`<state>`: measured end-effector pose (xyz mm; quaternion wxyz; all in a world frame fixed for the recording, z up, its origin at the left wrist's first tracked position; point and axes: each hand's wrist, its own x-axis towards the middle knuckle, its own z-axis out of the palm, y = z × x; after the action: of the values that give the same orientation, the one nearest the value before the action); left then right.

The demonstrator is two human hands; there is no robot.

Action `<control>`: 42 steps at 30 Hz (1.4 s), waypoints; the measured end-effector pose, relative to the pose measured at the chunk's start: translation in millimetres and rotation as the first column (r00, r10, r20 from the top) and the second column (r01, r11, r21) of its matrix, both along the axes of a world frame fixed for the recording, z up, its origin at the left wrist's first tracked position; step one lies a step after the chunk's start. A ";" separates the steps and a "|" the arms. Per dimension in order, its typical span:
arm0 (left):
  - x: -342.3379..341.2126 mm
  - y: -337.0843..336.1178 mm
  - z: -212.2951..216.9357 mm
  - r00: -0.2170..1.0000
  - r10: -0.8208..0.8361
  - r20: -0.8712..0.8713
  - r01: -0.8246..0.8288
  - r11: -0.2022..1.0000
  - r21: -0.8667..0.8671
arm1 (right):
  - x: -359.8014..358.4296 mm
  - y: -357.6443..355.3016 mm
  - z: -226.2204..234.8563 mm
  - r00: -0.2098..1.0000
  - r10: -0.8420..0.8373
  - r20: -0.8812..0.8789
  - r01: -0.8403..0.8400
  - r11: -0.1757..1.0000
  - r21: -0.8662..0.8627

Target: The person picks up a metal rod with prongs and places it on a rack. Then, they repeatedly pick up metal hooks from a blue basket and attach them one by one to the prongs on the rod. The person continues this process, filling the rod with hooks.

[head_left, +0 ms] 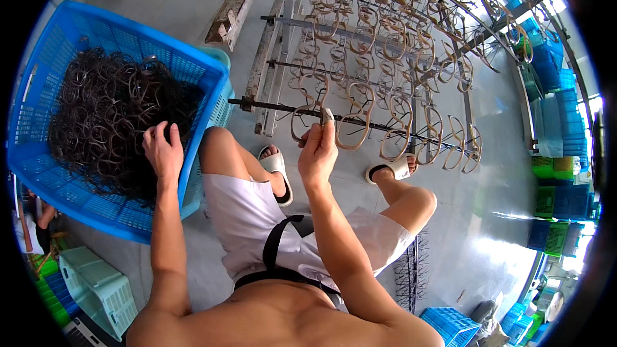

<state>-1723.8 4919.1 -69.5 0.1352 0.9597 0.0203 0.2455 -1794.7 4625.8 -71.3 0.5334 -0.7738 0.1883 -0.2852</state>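
the left hand (164, 151) sinks curled fingers into the tangle of dark frames (109, 115) in the blue crate (38, 154), kept beside the knee. the right hand (318, 151) pinches one brown frame (308, 112) at the rack rod (276, 108), where hung frames stay apart.

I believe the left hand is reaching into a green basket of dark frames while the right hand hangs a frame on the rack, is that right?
Not quite: the basket is blue, not green. The head view shows the left hand in its pile of dark frames, while the right hand holds a frame at a rod of the rack.
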 end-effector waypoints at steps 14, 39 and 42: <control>32.2 -140.3 8.9 0.764 -0.598 -0.241 0.631 0.770 0.090 | -202.7 -374.9 7.2 0.702 -0.479 -0.528 0.111 0.805 -0.583; -51.3 -105.7 11.4 0.872 -0.480 0.098 0.386 0.551 -0.739 | -177.1 -190.9 58.2 0.937 -0.349 0.025 0.337 0.879 -0.339; 12.5 -15.4 17.9 0.982 0.142 -0.125 -0.186 0.833 -0.521 | -145.4 -110.9 53.5 0.994 0.060 -0.088 -0.084 0.949 -0.303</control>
<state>-1711.3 4903.7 -51.5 0.3721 0.8889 0.1748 0.2020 -1940.1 4514.8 -17.7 0.4094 -0.8639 0.1341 -0.2608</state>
